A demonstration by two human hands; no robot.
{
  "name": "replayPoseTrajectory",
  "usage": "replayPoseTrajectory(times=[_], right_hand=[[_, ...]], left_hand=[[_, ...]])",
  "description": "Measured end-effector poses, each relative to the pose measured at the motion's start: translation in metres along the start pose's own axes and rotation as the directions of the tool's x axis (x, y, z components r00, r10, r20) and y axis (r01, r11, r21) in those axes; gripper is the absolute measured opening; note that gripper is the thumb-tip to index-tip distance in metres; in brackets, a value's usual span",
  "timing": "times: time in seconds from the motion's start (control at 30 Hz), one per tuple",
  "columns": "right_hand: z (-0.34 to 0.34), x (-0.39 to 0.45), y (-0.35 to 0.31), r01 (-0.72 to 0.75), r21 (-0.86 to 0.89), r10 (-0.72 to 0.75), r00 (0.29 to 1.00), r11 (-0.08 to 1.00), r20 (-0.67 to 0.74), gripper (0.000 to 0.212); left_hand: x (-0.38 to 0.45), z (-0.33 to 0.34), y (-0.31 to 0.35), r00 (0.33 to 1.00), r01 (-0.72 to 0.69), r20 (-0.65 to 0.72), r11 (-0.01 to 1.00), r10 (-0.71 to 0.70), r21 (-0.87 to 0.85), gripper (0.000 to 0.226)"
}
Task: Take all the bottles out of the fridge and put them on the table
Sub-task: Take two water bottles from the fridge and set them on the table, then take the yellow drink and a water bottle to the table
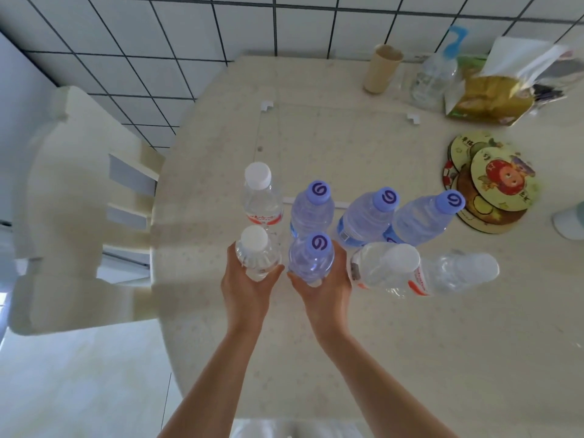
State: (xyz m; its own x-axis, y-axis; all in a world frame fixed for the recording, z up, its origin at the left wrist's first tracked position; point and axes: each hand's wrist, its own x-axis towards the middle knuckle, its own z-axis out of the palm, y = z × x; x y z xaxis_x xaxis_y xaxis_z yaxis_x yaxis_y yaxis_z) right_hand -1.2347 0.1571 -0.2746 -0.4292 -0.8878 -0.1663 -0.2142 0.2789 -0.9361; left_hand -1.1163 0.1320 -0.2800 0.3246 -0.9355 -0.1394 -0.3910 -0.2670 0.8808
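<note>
The left hand [249,289] is gripping a clear plastic water bottle with a white cap [257,257], fingers curled round its body from below, while the right hand [322,287] is gripping a clear bluish plastic bottle with a purple spiral-marked cap [311,260] in the same way. Both bottles are being held upright, side by side, at the near row of bottles on the round cream speckled tabletop [363,343]; whether their bases are touching the surface cannot be told. The upright grip is probably keeping them stable for setting down. Six more bottles are already standing close together beyond and to the right, which suggests the task is well advanced. The fridge is not in view.
</note>
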Motion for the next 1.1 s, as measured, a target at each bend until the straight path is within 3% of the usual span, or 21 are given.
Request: replayPoseTrajectory(times=[0.23, 0.33, 0.47, 0.63, 0.83, 1.1], right_hand=[[0.001, -0.006, -0.008, -0.009, -0.049, 0.01, 1.0, 0.999, 0.008, 0.062], [-0.002, -0.015, -0.001, -0.03, -0.157, 0.04, 0.997, 0.987, 0.061, 0.063], [-0.013, -0.044, 0.01, -0.066, -0.301, 0.096, 0.992, 0.951, 0.084, 0.065], [-0.03, -0.083, 0.007, -0.044, -0.289, 0.064, 0.996, 0.956, 0.061, 0.047], [-0.044, -0.123, -0.001, 0.006, -0.262, 0.019, 0.996, 0.965, 0.09, 0.04], [-0.07, -0.182, 0.008, 0.1, -0.252, -0.039, 0.971, 0.963, 0.234, 0.036]], left_hand=[[-0.002, 0.0, -0.008, 0.998, 0.042, 0.046, 0.999, -0.043, 0.027, 0.072], [-0.016, -0.01, -0.014, 0.994, -0.013, 0.112, 0.996, 0.002, 0.092, 0.075], [-0.04, -0.028, -0.019, 0.982, -0.003, 0.187, 1.0, 0.001, 0.012, 0.062], [-0.065, -0.053, -0.018, 0.968, -0.054, 0.246, 0.999, 0.053, -0.004, 0.034], [-0.102, -0.08, -0.01, 0.956, -0.154, 0.254, 0.988, 0.145, 0.016, 0.022], [-0.187, -0.11, -0.024, 0.984, -0.032, 0.177, 0.999, 0.031, -0.001, 0.016]])
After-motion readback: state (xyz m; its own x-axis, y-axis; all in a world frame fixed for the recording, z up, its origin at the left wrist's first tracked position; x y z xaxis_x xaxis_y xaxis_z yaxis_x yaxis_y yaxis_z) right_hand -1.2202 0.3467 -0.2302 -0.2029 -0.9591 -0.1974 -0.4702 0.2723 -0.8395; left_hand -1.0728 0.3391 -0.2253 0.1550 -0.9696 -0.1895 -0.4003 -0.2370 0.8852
